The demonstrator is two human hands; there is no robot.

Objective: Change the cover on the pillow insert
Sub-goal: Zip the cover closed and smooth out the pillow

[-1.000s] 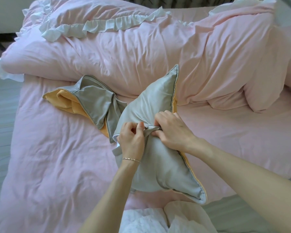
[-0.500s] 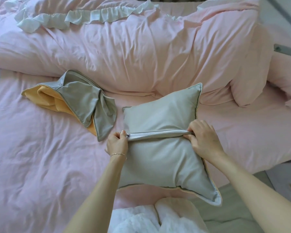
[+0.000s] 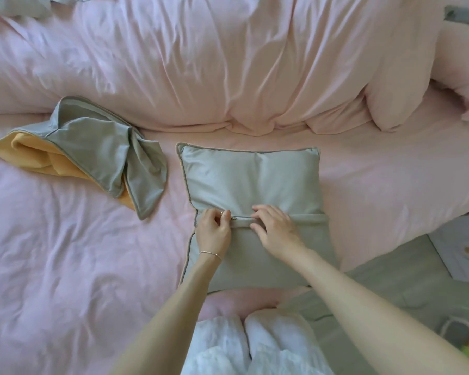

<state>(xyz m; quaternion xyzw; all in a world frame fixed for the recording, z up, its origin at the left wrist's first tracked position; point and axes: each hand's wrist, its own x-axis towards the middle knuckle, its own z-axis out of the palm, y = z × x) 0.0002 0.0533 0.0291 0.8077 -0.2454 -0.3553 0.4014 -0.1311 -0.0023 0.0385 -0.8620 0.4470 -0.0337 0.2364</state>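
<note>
- The pillow [image 3: 251, 212] now lies flat at the middle of the bed [image 3: 65, 253].
- Your right hand [image 3: 275, 230] slid closer to your left hand [image 3: 214, 230], fingers loose on the zip.
- Your left hand's fingers pinch the zip pull, so the cover looks nearly shut.

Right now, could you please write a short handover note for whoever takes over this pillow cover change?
Left hand: pinches the zip pull at the left end of the zip seam.
Right hand: fingers resting on the seam just to its right, steadying the fabric.
Square grey satin pillow: lies flat on the pink bed sheet, zip side up.
Crumpled grey-and-yellow spare cover: lies apart, to the pillow's left.
Done: insert is inside a grey cover.
Left: I cannot tell how far the zip is closed; check it, then tidy up.
</note>
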